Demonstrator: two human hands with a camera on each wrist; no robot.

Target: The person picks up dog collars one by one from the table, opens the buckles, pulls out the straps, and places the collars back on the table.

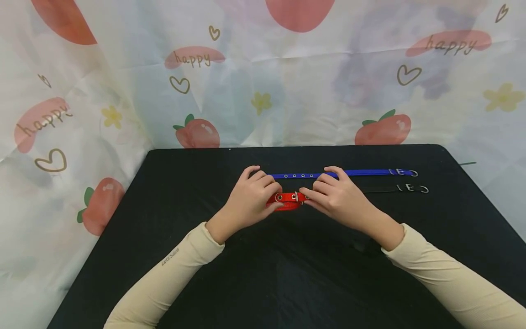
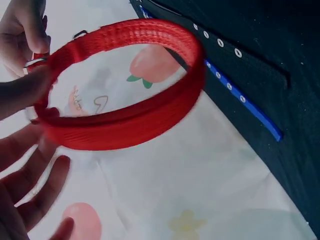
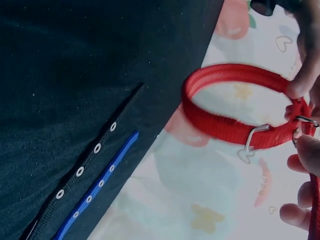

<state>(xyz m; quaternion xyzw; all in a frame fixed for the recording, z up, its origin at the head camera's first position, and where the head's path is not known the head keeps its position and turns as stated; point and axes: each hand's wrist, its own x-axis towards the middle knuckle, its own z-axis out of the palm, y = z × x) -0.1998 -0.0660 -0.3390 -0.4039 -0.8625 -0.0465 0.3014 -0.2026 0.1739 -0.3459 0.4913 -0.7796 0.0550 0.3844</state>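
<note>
A red collar point(image 1: 289, 207) is bent round into a loop and held above the table between both hands. My left hand point(image 1: 251, 198) pinches it on the left, thumb below and index finger above. On the other side, my right hand point(image 1: 344, 202) pinches the band near its metal buckle point(image 3: 306, 120). The right wrist view shows a metal ring point(image 3: 257, 134) on the loop, and part of the band running past the buckle among the fingers. Seen from the left wrist, the wide red loop point(image 2: 125, 131) stands out from the fingertips.
A blue collar point(image 1: 365, 172) lies straight across the black table point(image 1: 246, 283) behind the hands. In front of it lies a black collar point(image 1: 380, 190), partly hidden by my right hand. A printed curtain point(image 1: 296, 96) hangs behind and to the left of the table.
</note>
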